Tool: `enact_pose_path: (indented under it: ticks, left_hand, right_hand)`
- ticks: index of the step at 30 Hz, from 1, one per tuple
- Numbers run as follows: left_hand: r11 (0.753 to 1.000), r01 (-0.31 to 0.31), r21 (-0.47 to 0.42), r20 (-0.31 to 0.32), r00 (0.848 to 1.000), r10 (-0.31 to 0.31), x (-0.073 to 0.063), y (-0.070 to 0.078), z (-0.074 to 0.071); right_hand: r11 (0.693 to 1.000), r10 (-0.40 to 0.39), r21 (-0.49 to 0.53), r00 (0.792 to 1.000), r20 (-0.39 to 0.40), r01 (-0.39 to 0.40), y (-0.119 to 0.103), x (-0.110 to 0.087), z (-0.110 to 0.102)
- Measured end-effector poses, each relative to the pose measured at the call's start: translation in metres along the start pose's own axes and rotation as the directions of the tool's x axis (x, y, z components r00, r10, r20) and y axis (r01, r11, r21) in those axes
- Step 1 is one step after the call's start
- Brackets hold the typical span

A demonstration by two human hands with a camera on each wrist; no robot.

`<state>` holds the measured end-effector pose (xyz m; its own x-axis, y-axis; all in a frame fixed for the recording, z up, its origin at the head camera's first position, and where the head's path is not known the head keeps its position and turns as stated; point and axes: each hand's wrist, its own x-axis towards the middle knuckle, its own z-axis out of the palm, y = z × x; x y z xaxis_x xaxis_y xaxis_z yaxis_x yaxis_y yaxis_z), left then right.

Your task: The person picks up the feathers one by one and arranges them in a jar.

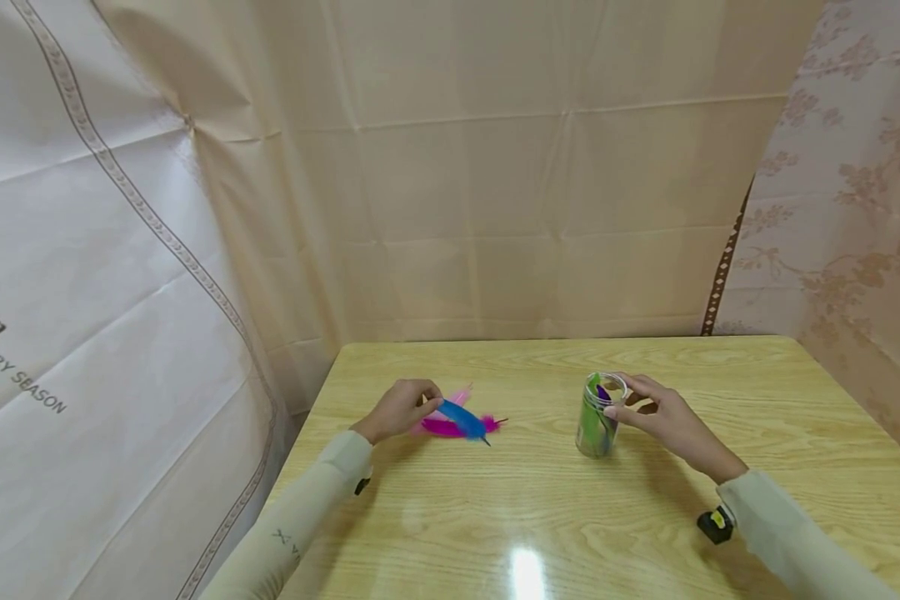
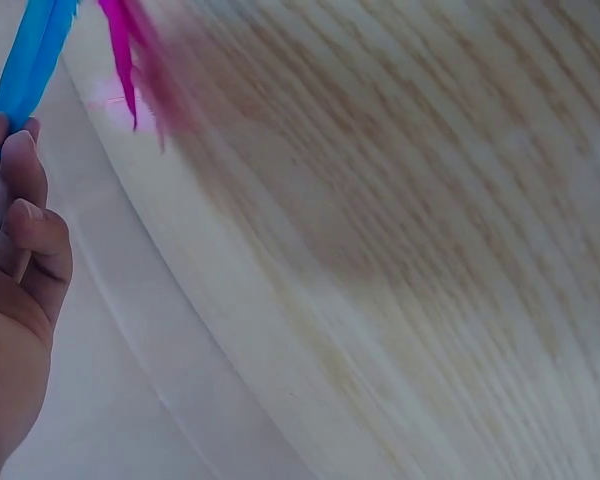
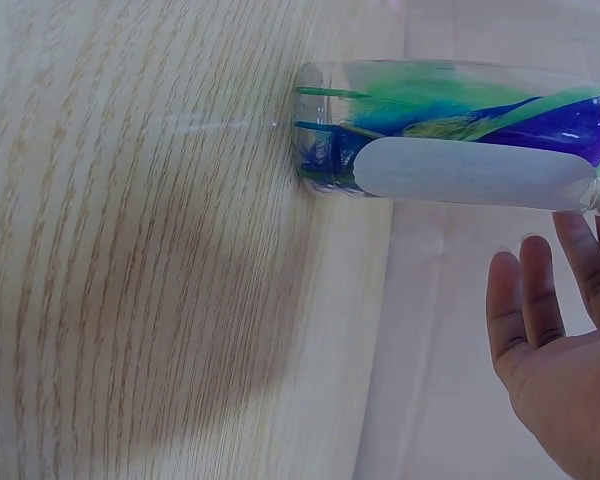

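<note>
Between thumb and fingertips, my left hand pinches one end of a blue feather. Its other end points right, over a magenta feather and a pale pink feather. The left wrist view shows the blue feather at the fingertips. To the right stands an upright clear glass jar, with green, blue and purple feathers inside. My right hand grips it near the rim, thumb in front and fingers behind. A pale oval label marks the jar's side in the right wrist view.
The jar and feathers are on a light wood-grain table. A beige cloth hangs behind it. White printed cloth hangs at the left and floral cloth at the right.
</note>
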<state>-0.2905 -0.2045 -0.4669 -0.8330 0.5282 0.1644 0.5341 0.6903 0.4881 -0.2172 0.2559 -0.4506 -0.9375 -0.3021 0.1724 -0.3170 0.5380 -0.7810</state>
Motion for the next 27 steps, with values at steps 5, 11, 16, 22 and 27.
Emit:
enact_pose_path:
  ticks: [5,11,16,22,27]
  left_hand:
    - [1.000,-0.017,-0.025,-0.014,1.000,0.016,0.003,0.005,-0.004]
    - [0.998,-0.049,-0.048,-0.029,0.998,0.047,0.007,0.010,-0.007]
    - [0.995,-0.091,-0.042,-0.054,0.995,0.089,0.010,0.015,-0.012]
    - [0.992,-0.128,-0.019,-0.102,0.987,0.126,0.014,0.020,-0.018]
    - [0.989,-0.146,-0.022,-0.128,0.982,0.142,0.018,0.026,-0.022]
  right_hand:
    - [1.000,-0.009,-0.005,1.000,-0.004,0.009,-0.001,0.000,0.000]
    - [1.000,-0.010,-0.009,1.000,-0.005,0.010,-0.001,0.001,0.000]
    - [1.000,-0.012,-0.009,1.000,-0.007,0.012,-0.002,0.000,0.001]
    - [1.000,-0.015,-0.004,1.000,-0.008,0.015,-0.001,-0.001,0.001]
    - [1.000,-0.017,-0.002,1.000,-0.007,0.017,-0.001,0.000,0.001]
